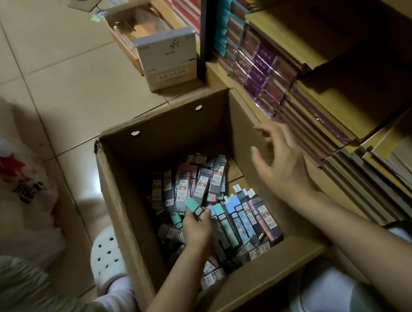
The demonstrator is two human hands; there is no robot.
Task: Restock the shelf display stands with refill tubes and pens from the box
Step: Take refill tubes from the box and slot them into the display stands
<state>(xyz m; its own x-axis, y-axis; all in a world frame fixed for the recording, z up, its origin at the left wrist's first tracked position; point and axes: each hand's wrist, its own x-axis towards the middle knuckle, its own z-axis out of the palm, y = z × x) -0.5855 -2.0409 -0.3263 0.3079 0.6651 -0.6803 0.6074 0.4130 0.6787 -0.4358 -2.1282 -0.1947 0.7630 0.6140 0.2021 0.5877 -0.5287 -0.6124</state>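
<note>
The box (163,140) stood on the floor (57,84) in the middle, with the packets (203,182) heaped inside it. The left hand (196,227) was down in the box among the packets, pinching one packet (194,207); the right hand (284,164) hung over the box's rim at 3 o'clock. The shelves (346,70) ran along from 1 to 4 o'clock, just beside the box. A smaller carton (168,55) sat at 12 o'clock, and a bag (0,190) lay at 9 o'clock.
</note>
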